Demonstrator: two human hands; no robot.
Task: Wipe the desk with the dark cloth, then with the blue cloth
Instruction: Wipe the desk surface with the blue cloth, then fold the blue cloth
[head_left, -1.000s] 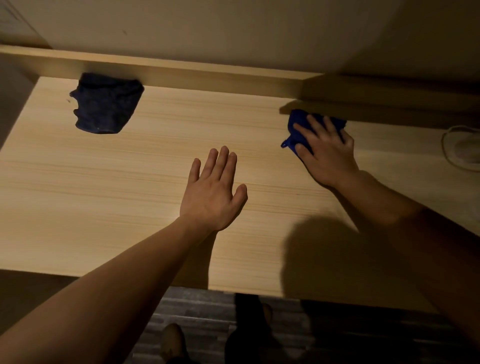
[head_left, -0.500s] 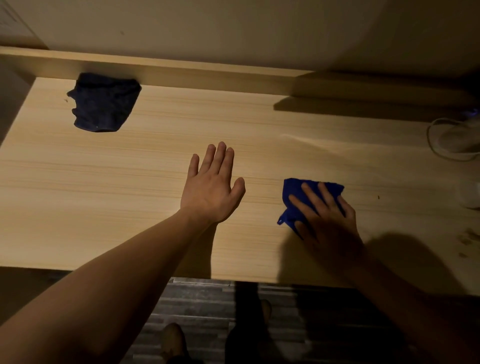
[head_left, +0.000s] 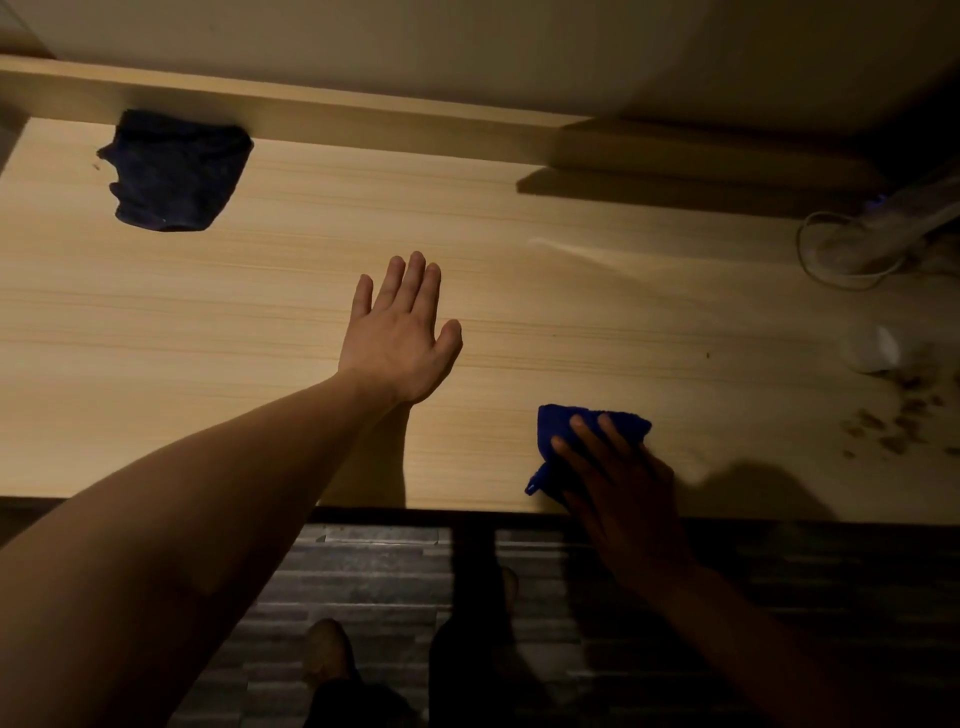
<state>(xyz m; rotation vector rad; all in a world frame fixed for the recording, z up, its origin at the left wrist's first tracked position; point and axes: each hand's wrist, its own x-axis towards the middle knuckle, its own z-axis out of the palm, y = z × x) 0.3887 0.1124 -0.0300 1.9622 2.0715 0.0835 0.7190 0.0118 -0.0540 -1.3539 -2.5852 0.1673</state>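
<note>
Left hand (head_left: 400, 338) lies flat on the desk (head_left: 208, 338), palm down, fingers straight and close together, thumb out to the side, holding nothing. Over to its right and nearer the person, the right hand (head_left: 621, 483) sits on the blue cloth (head_left: 558, 422), fingers spread and laid straight across the bunched fabric, pressing it to the wood rather than gripping it. That hand is in deep shadow, so the thumb cannot be made out. The blue cloth is right at the front edge of the desk, one corner poking out to the left of the hand.

The dark cloth (head_left: 176, 171) lies crumpled well beyond the left hand and off to its left, pushed up against the raised ledge at the back of the desk, with neither hand touching it.

Beyond the right hand and further right, a white cable (head_left: 831, 260) loops on the surface, with a small pale object (head_left: 872, 348) nearer, and dark specks (head_left: 904, 415) scattered just right of the blue cloth.
</note>
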